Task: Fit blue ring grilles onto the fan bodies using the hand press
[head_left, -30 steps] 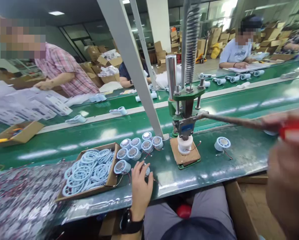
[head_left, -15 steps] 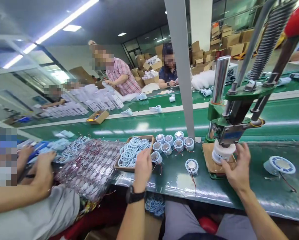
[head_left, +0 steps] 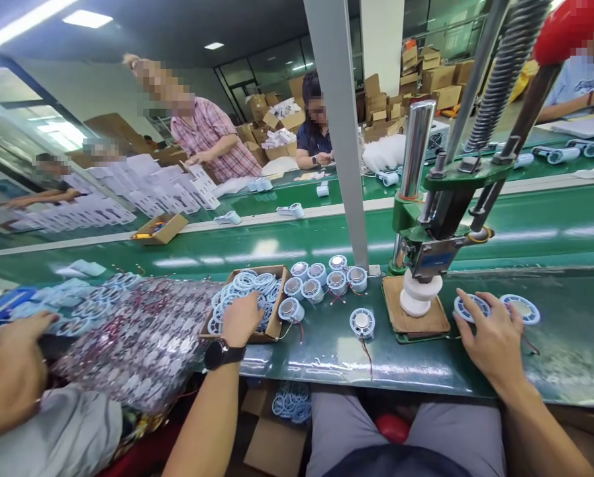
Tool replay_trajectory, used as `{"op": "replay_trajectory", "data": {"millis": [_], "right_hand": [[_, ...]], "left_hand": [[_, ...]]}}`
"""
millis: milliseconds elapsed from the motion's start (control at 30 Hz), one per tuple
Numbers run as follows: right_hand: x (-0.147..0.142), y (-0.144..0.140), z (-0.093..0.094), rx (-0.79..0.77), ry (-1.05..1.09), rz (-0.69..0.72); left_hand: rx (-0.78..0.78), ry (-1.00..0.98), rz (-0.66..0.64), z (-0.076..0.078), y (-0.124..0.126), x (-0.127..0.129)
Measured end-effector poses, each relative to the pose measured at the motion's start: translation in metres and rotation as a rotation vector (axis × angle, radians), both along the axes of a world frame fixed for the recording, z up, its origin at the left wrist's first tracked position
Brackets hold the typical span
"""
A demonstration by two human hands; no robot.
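Observation:
My left hand (head_left: 242,319), with a dark watch on its wrist, reaches into a cardboard box (head_left: 275,329) of light-blue rings (head_left: 247,285); its fingertips are hidden among them. To the right of the press, my right hand (head_left: 495,331) has its fingers around a light-blue round part (head_left: 470,306) with a slotted rim. A similar part (head_left: 522,309) with a silvery centre and a thin wire lies just beyond it. Under the press head, a white round block (head_left: 418,298) is above the brown pad (head_left: 436,323), with no blue part visible there.
Several finished-looking round parts (head_left: 312,289) stand beside the box, and a single one (head_left: 362,322) lies nearer the front. A green hand press (head_left: 420,248) with a red-tipped lever rises at right. On the left, a co-worker's hand (head_left: 21,344) is near bagged wired pieces (head_left: 142,338).
My right hand has moved from the press to the right with the blue part, away from the pad. My left hand has gone lower into the ring box. The view has shifted right.

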State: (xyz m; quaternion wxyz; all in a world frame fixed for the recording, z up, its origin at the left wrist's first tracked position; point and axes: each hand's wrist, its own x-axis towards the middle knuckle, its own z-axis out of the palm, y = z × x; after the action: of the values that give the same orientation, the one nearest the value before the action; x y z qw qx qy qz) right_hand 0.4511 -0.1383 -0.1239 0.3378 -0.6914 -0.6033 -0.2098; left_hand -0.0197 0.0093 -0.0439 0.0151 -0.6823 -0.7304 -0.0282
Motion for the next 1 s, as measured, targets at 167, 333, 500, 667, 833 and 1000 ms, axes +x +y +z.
{"op": "replay_trajectory", "data": {"millis": [167, 333, 500, 667, 833, 1000], "right_hand": [[0.014, -0.026, 0.008, -0.031, -0.16, -0.045], [-0.089, -0.02, 0.005, 0.043, 0.134, 0.334], [-0.175, 0.017, -0.019, -0.137, 0.256, 0.54], [-0.164, 0.013, -0.027, -0.188, 0.276, 0.58], [-0.142, -0.02, -0.025, -0.226, 0.306, 0.629], [-0.138, -0.04, -0.026, -0.22, 0.381, 0.64]], "left_hand": [[0.236, -0.162, 0.008, 0.006, -0.038, 0.02], [0.141, -0.385, -0.355, -0.049, -0.094, 0.092], [0.185, -0.464, -0.42, -0.093, -0.115, 0.123], [0.163, -0.513, -0.444, -0.094, -0.133, 0.114], [0.064, -0.558, -0.445, -0.093, -0.14, 0.118], [0.123, -0.587, -0.419, -0.101, -0.136, 0.123]]}}
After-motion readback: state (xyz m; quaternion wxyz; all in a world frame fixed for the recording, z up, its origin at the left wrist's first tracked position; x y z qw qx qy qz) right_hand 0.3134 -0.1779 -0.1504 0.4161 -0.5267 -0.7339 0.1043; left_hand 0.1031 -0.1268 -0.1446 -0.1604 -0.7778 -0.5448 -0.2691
